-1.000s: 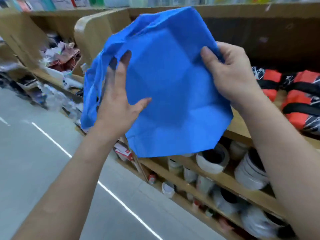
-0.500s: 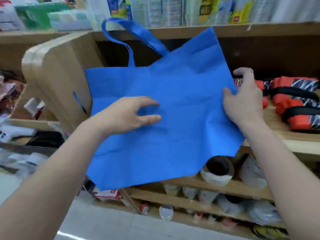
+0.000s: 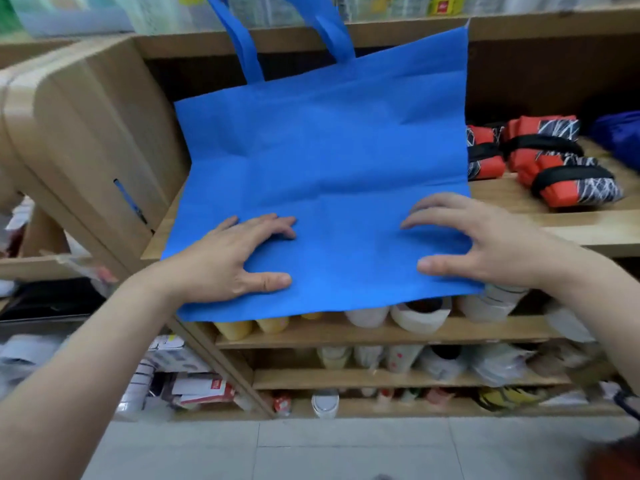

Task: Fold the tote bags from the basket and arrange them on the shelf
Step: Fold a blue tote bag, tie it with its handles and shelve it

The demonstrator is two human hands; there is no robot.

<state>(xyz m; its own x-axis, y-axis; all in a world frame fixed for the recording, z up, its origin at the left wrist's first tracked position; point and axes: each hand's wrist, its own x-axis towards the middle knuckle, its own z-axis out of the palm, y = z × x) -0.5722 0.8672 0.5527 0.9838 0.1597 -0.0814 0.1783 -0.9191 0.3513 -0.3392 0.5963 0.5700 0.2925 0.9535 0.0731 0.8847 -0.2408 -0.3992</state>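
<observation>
On wooden shelf (image 3: pixel 519 199), blue tote bag (image 3: pixel 329 150)

No text, brand or number is legible. Packages (image 3: pixel 441 5) on the top shelf (image 3: pixel 554 26) at 12 o'clock carry print and a red mark, too blurred to read. Boxes (image 3: pixel 204 388) at 7 o'clock carry a red label, likewise unreadable.

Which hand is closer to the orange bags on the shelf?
Right. The right hand rests on the blue bag, toward the orange bags; the left hand rests on its far side.
</observation>
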